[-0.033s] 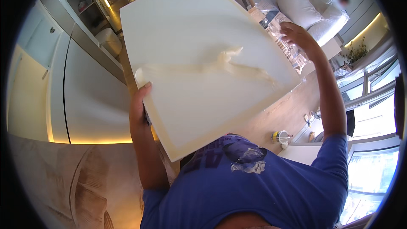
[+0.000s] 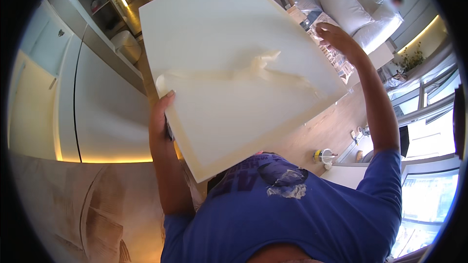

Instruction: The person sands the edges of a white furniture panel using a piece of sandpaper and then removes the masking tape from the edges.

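A large white panel with a pale beige border fills the middle, tilted in front of my chest. My left hand grips its left edge, thumb on the face and fingers hidden behind. A crumpled, pale raised strip runs across the panel's face. Beyond the panel's upper right edge is my right hand, its fingers bent and apart with nothing seen in them. Under that hand shows a printed picture with building shapes, partly covered by the panel; whether the fingertips touch it I cannot tell.
A sofa with white cushions under clear plastic stands at the upper right. A bucket-like container sits on the wooden floor. At left are a pale cabinet and a white bin. Windows line the right side.
My right hand has shifted slightly up and left, closer to the panel's edge. The panel's lower corner has risen a little. My left hand keeps its grip.
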The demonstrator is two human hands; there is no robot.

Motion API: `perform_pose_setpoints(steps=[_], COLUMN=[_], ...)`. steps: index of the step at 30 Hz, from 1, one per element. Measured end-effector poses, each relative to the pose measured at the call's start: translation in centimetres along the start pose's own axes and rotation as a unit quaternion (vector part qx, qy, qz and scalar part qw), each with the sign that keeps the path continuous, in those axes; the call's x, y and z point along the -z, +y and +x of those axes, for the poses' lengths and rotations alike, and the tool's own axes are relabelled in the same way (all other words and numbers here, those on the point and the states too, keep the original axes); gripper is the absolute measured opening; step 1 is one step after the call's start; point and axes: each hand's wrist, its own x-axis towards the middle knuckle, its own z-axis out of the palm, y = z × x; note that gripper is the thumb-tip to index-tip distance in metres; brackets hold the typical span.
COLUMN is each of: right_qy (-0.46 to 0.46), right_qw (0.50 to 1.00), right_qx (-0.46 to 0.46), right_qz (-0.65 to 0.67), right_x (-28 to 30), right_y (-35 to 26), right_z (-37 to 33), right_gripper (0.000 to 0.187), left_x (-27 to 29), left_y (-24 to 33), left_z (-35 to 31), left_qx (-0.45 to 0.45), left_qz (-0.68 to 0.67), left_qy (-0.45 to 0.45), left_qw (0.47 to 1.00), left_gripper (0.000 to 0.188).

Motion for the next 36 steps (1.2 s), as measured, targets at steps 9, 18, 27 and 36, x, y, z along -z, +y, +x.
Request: perform_pose_setpoints(steps=[9, 18, 27, 36], right_qy=[-0.194, -0.197, -0.183, -0.163], right_qw=[0.949, 0.874, 0.837, 0.831], right_qx=[-0.023, 0.088, -0.116, -0.106], right_qz=[0.248, 0.435, 0.503, 0.521], right_x=[-2.2, -4.8, -4.6, -5.2], right_y=[1.8, 4.8, 2.1, 3.6], right_z=[4.8, 4.0, 3.6, 4.0], right_gripper=[0.049, 0.044, 0.039, 0.038], left_x=[-0.5, -1.1, -1.3, 1.1], left_y=[3.2, 4.7, 9.7, 8.5], left_z=[0.2, -1.6, 1.0, -3.6], left_qx=[-0.035, -0.257, -0.219, -0.191], left_qz=[0.264, 0.645, 0.672, 0.489], left_qy=[0.009, 0.149, -0.006, -0.1], left_qw=[0.964, 0.704, 0.708, 0.845], left_gripper=[0.044, 0.067, 0.026, 0.018])
